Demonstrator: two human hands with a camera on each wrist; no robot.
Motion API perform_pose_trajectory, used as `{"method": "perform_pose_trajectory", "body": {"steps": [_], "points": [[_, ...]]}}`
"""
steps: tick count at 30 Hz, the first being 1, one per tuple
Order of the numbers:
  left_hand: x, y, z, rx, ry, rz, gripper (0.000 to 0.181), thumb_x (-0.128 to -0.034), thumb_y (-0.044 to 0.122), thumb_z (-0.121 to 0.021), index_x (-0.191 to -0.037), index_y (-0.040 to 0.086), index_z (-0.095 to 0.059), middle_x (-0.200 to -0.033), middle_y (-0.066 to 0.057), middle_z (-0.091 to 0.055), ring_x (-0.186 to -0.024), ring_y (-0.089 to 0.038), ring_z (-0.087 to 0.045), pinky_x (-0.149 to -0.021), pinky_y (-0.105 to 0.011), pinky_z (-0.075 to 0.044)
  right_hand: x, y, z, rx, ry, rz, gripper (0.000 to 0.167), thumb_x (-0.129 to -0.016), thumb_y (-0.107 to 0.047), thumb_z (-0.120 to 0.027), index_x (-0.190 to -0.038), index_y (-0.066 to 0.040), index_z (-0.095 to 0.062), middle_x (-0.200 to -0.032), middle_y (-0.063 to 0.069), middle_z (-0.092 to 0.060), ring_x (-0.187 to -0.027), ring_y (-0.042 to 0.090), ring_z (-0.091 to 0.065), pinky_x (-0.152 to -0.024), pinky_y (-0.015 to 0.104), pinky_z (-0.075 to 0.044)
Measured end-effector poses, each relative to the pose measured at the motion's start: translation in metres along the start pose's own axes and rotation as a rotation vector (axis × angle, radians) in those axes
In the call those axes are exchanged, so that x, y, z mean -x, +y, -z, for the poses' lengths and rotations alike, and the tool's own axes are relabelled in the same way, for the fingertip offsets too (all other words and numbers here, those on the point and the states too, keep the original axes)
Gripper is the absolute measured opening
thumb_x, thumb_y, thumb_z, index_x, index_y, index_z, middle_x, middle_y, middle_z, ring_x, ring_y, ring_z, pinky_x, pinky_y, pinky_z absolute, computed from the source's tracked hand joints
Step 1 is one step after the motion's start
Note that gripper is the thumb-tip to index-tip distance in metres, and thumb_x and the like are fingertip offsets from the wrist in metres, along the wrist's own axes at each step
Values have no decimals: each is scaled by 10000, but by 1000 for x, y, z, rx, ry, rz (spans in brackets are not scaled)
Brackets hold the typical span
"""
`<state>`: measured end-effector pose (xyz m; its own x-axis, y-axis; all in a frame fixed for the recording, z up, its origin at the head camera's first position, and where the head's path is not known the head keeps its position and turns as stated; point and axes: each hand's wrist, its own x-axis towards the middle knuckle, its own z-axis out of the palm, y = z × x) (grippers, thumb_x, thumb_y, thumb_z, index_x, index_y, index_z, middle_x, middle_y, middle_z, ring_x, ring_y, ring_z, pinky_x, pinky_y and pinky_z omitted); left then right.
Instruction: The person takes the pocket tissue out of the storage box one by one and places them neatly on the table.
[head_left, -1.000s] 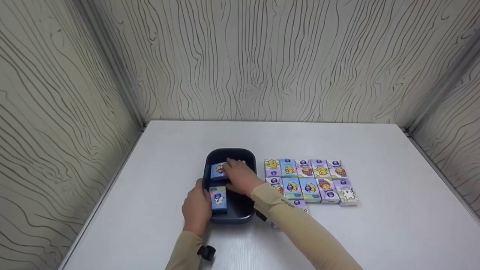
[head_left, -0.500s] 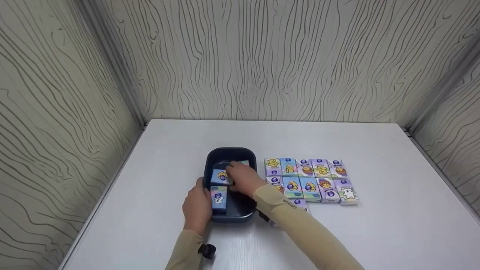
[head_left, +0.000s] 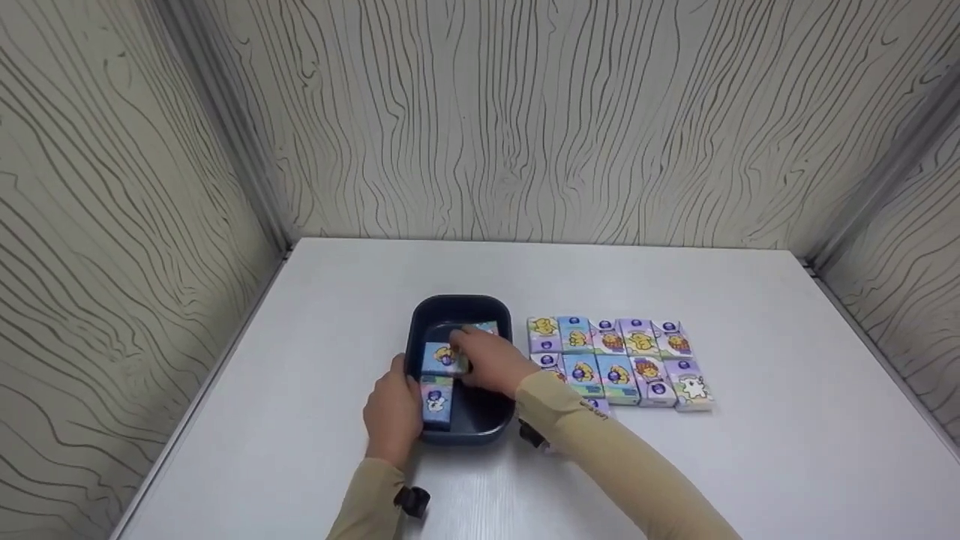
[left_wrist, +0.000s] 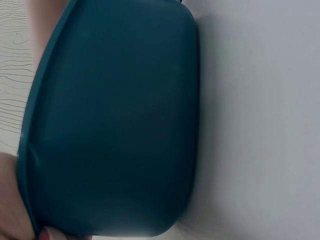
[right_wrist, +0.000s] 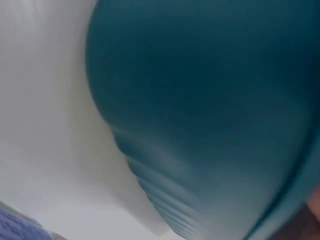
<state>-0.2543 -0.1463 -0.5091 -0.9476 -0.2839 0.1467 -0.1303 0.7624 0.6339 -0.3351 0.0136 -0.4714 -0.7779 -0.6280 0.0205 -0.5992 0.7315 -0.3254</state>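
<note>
A dark teal plastic bin (head_left: 480, 420) stands on the white table; its outer wall fills most of both wrist views. My left hand (head_left: 392, 416) grips the bin's left rim, thumb and fingers on either side of the wall. Reaching inside, my right hand (head_left: 493, 361) pinches the right end of a small blue tissue packet (head_left: 441, 358) that lies crosswise. Another blue packet (head_left: 436, 405) lies lengthwise along the left wall, its far end against the crosswise one. Beyond my right hand a further packet (head_left: 487, 328) shows only partly.
To the right of the bin, several cartoon-printed packets (head_left: 619, 375) lie in close rows on the table (head_left: 787, 450). My right forearm covers some of the nearest ones. Wood-patterned panels (head_left: 510, 120) rise at the back and sides.
My right hand has drawn the crosswise packet toward me inside the bin, up to the lengthwise one. The packet beyond it shows more. My left hand stays on the rim.
</note>
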Motion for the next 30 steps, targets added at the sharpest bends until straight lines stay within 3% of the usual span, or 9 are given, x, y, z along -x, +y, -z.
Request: {"method": "perform_pose_trajectory", "body": {"steps": [9,14,19,26,30], "points": [[1,3,-1,0,6,1,383,-976,119,-497,-1336,-15,-494,-1107,-209,-649,-952,-355,-648,-762,-506,-507,22,2,26,-84,41,28,439,-734,-118,-766,-1132,-119,-578,-1030,8,-508,-804,123,-548,-721,265,-497],[4,3,-2,-12,28,-25,383,-956,95,-517,-1318,-29,-510,-1083,-222,-656,-911,-370,-656,-717,-502,-517,51,7,45,-65,63,32,414,-771,-124,-742,-1139,-131,-552,-1072,6,-499,-797,128,-536,-687,270,-491],[3,2,0,-19,39,-22,382,-949,83,-521,-1315,-25,-515,-1113,-229,-647,-931,-379,-651,-732,-510,-513,81,11,62,-79,87,26,467,-810,-156,-733,-1223,-148,-517,-1156,-1,-501,-881,133,-544,-770,279,-508],[1,0,1,-22,32,-27,384,-956,95,-507,-1323,-18,-509,-1109,-240,-645,-926,-385,-651,-716,-513,-514,128,26,80,-76,97,-91,552,-793,-183,-761,-1283,-203,-507,-1245,-48,-494,-993,97,-539,-866,277,-486],[2,-1,1,-28,16,-21,399,-963,101,-502,-1341,-23,-491,-1143,-245,-631,-956,-388,-643,-741,-515,-511,162,43,80,-58,113,-156,559,-770,-198,-791,-1263,-185,-527,-1211,-35,-515,-1023,123,-549,-878,326,-491]]}}
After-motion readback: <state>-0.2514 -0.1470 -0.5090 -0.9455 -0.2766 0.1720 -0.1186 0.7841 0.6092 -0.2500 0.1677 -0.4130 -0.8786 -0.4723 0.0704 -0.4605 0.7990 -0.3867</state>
